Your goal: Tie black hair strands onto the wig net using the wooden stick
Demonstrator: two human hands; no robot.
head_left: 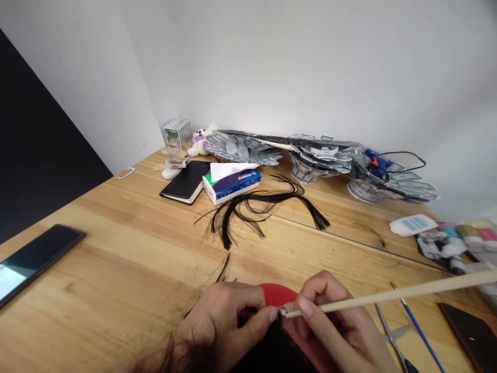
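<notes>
My right hand (341,321) is closed round a long, pale wooden stick (404,295), which slants up to the right edge. The stick's tip meets a small shiny bit (283,311) at my left thumb. My left hand (229,316) is closed in a pinch on a dark, hair-like piece (272,347); exactly what sits between its fingers is hidden. A rounded red object (279,294) shows behind and between both hands, mostly covered by them. A thin lock of black hair (224,268) sticks out past my left hand.
Loose black hair (267,199) lies before a tissue pack (233,185) and a black notebook (185,181). Scissors (391,334), a blue thin rod (421,331) and a dark phone-like slab (469,334) are at right. A phone (39,259) lies left. Grey panelled models (322,158) line the wall.
</notes>
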